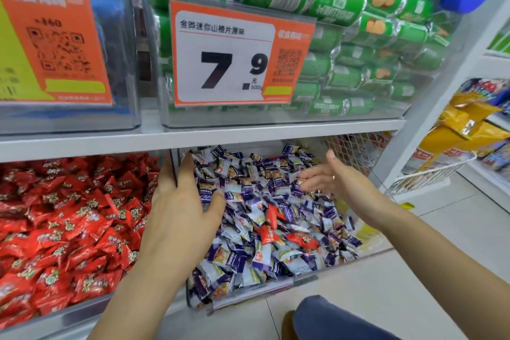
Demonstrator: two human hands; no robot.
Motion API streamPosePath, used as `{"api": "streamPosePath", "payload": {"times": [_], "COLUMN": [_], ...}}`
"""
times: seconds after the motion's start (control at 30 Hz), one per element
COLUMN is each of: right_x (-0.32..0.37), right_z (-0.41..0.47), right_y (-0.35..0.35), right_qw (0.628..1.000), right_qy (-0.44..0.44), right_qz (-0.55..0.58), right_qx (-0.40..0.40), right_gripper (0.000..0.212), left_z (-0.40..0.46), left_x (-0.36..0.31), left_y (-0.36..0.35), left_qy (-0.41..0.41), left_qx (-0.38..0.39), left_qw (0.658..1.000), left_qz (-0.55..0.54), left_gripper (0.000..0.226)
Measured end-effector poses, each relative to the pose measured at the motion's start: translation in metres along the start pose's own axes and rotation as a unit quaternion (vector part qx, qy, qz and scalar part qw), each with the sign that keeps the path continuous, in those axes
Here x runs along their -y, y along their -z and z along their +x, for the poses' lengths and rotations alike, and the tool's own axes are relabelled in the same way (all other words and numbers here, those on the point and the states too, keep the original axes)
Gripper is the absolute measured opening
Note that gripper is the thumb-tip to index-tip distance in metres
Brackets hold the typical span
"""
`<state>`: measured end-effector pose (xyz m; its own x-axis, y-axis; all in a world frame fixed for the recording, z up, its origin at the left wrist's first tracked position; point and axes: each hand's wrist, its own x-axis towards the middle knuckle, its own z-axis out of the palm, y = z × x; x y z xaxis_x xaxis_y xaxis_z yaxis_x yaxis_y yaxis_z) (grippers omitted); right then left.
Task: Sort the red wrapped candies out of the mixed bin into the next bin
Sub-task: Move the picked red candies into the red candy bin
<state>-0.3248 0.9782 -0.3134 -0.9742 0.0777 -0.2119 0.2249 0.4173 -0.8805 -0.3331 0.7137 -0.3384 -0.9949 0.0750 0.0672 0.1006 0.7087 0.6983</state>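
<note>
Mixed bin (367, 252), lower shelf, right: clear-walled, filled with purple-and-white candies (248, 262); at least three red candies (269, 233) lie on top near the centre, touching or just beside one another, so the sort is judged unfinished. More may sit buried; cannot tell. Next bin (82, 315), lower shelf, left: heaped with red candies only, holding stock of the matching kind; how much of it came from sorting cannot be told. Left hand (182, 201): fingers straight and slightly spread, over the divider between the bins, holding nothing visible. Right hand (331, 179): open, fingers extended and blurred, above the mixed bin's back half, holding nothing visible. Obstructions: the shelf board (276, 132) hangs low over both bins, limiting reach at the back; the purple heap can hide red pieces. Surroundings: green rolls (345, 44) in a clear bin above, price tag (231, 55) reading 7.9, wire basket (430, 176) at right.
</note>
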Motion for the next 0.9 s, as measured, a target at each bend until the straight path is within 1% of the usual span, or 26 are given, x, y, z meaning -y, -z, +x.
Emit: {"api": "streamPosePath", "payload": {"times": [0.1,0.17,0.23,0.33,0.4,0.5,0.57,0.6,0.63,0.7,0.73,0.8,0.9], "right_x": [-0.012,-0.023,-0.028,-0.027,-0.026,-0.027,-0.027,-0.024,-0.021,-0.015,-0.012,-0.008,-0.003], "right_z": [0.026,0.049,0.070,0.099,0.118,0.132,0.131,0.127,0.123,0.112,0.105,0.089,0.062], "right_y": [0.002,-0.005,-0.016,-0.031,-0.037,-0.047,-0.053,-0.055,-0.056,-0.056,-0.057,-0.058,-0.058], "right_qw": [0.997,0.992,0.987,0.984,0.964,0.899,0.874,0.878,0.896,0.941,0.954,0.961,0.972], "right_qy": [-0.038,-0.038,-0.018,-0.009,-0.014,-0.041,-0.042,-0.048,-0.063,-0.109,-0.132,-0.157,-0.129], "right_qz": [-0.050,-0.104,-0.152,-0.171,-0.262,-0.435,-0.483,-0.475,-0.440,-0.320,-0.263,-0.209,-0.150], "right_qx": [-0.037,-0.052,-0.057,-0.057,-0.041,-0.025,-0.027,-0.024,-0.013,0.029,0.051,0.086,0.128], "right_gripper": [0.046,0.034,0.034,0.033,0.037,0.064,0.073,0.073,0.070,0.069,0.072,0.074,0.069], "left_z": [0.000,0.000,0.000,0.001,0.001,0.002,0.002,0.002,0.002,0.001,0.000,-0.001,0.000], "left_x": [0.000,-0.001,-0.001,0.000,0.000,0.001,0.001,0.002,0.001,0.000,0.000,0.000,0.001], "left_y": [0.000,0.000,-0.001,-0.001,-0.002,-0.002,-0.003,-0.003,-0.002,-0.001,-0.001,-0.001,-0.001], "left_qy": [0.005,0.008,0.005,-0.003,-0.007,-0.015,-0.017,-0.018,-0.019,-0.022,-0.023,-0.022,-0.010], "left_qx": [0.000,0.000,-0.003,-0.010,-0.009,-0.013,-0.016,-0.016,-0.016,-0.014,-0.014,-0.015,-0.005], "left_qw": [1.000,1.000,1.000,1.000,1.000,1.000,0.999,0.999,0.999,0.999,0.999,0.999,0.999], "left_qz": [0.005,0.003,0.003,0.010,0.016,0.021,0.024,0.026,0.028,0.033,0.035,0.035,0.043], "left_gripper": [0.073,0.073,0.072,0.073,0.074,0.075,0.075,0.074,0.074,0.074,0.074,0.074,0.074]}}
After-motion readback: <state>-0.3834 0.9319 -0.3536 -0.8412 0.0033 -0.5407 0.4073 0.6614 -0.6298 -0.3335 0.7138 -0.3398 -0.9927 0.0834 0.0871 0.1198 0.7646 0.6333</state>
